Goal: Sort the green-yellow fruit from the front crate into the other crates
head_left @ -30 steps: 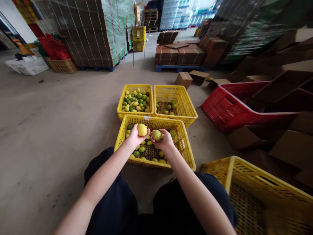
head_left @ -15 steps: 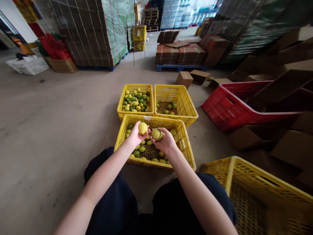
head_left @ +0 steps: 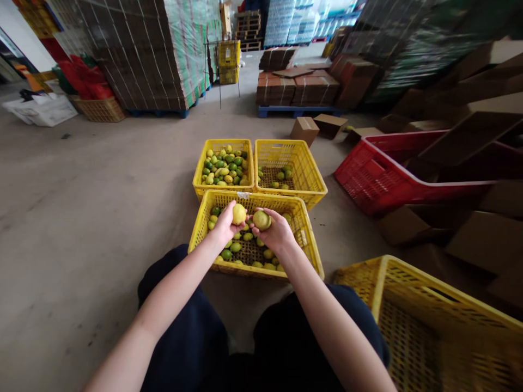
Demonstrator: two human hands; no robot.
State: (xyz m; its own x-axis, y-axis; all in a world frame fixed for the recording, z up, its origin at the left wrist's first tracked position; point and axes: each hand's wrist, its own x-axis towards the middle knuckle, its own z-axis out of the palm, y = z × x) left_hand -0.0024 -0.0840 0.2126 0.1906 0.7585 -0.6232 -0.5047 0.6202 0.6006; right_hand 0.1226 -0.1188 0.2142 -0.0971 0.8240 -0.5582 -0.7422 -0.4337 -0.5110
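Observation:
My left hand [head_left: 223, 226] is closed around a yellow lemon [head_left: 239, 214]. Beside it, my right hand [head_left: 279, 233] cups a greenish-yellow lemon [head_left: 260, 220]; a curved edge at its right side may be a second fruit, but I cannot tell. Both hands are held over the near yellow crate [head_left: 314, 253], close together with a small gap between them. Inside that crate lie several green and yellow lemons [head_left: 235, 247], partly hidden by my hands and forearms.
Behind stand two more yellow crates: the left one [head_left: 223, 189] full of lemons, the right one [head_left: 314, 169] with several. Another yellow crate [head_left: 384, 283] is at my right knee. A red crate [head_left: 376, 174] with cardboard sits right. Flattened cartons [head_left: 314, 87] lie on a blue pallet.
The hands have drawn slightly apart, and more of the crate shows between them. The whole view has shifted a little; each hand keeps its lemon.

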